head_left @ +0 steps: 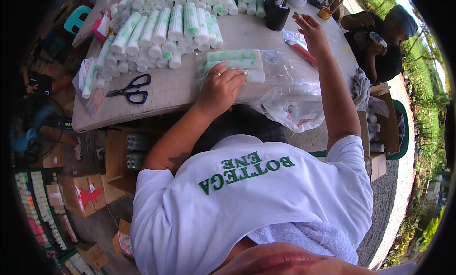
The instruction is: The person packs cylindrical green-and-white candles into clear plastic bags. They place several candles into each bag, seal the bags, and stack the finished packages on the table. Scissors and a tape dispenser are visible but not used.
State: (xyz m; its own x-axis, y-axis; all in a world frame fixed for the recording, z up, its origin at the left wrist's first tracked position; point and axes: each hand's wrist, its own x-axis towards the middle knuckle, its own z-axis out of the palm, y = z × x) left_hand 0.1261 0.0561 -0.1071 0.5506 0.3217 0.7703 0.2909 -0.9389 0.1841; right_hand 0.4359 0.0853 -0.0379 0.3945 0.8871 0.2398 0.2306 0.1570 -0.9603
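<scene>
Left hand (223,85) pressed flat on clear bag (280,71) holding three white-green tubes (235,63); right hand (311,30) beyond the bag, fingers spread, gripping nothing; one pair of scissors (130,89) left of bag

clear plastic bag (280,66) of white-green tubes on table, brown cartons (85,192) below

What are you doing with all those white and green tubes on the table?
A person in a white shirt works at a table. The left hand presses flat on a clear plastic bag holding three white-and-green tubes. The right hand reaches out, open, toward a red-striped packet. Many more tubes lie in rows further back, with blue-handled scissors to the left. Another person sits across the table.
</scene>
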